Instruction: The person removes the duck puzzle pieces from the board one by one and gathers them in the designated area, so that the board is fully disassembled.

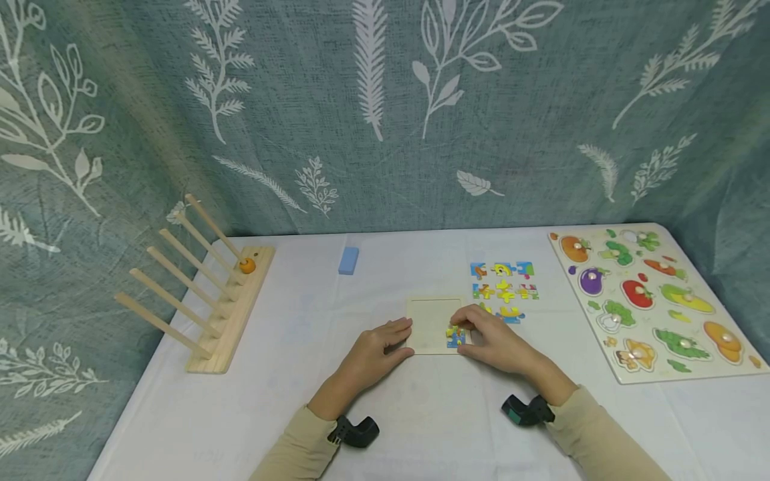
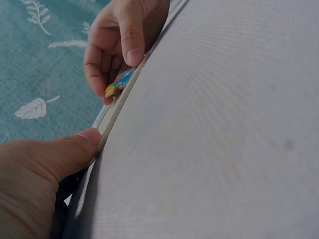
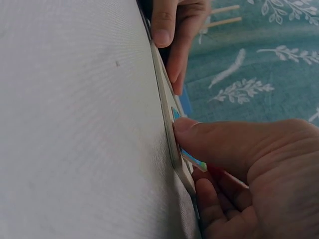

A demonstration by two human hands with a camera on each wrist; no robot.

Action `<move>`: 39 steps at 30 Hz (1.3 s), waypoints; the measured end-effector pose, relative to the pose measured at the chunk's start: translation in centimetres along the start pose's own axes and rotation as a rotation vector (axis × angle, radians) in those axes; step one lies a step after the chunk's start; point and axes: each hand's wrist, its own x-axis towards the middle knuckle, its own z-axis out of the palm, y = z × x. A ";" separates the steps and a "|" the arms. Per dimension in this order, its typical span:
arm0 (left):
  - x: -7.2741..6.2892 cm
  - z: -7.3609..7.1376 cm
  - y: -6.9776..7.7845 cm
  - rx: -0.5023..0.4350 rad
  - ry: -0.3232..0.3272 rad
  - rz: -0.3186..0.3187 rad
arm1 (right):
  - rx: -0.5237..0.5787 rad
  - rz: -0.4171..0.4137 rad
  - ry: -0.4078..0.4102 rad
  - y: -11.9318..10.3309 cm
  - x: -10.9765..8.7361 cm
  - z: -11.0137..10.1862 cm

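A pale wooden puzzle tray (image 1: 430, 327) lies flat on the white cloth. My left hand (image 1: 375, 351) touches its left side with thumb and fingers fairly straight; in the left wrist view the thumb lies on the tray's rim. At the lower right corner of the tray my right hand (image 1: 493, 339) pinches a blue and yellow jigsaw piece (image 1: 455, 337). The right wrist view shows the thumb on that piece (image 3: 195, 160), which is tilted at the rim. Whether another piece lies under the fingers, I cannot tell.
Several loose jigsaw pieces (image 1: 504, 288) lie in rows behind my right hand. A vegetable peg board (image 1: 652, 304) is at the right. To the left stands a wooden rack with upright pegs (image 1: 231, 314) and an orange bead (image 1: 247, 266). A blue block (image 1: 348, 260) lies at the back.
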 end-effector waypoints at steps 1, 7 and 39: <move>0.0 0.0 0.0 0.002 0.000 0.001 | 0.008 0.014 -0.004 0.0 0.0 0.0; 0.0 0.0 0.0 0.004 -0.002 -0.002 | 0.040 0.036 -0.002 0.0 0.1 0.0; -0.1 0.0 -0.1 0.000 0.003 0.014 | -0.076 0.241 0.251 4.1 -5.7 -7.3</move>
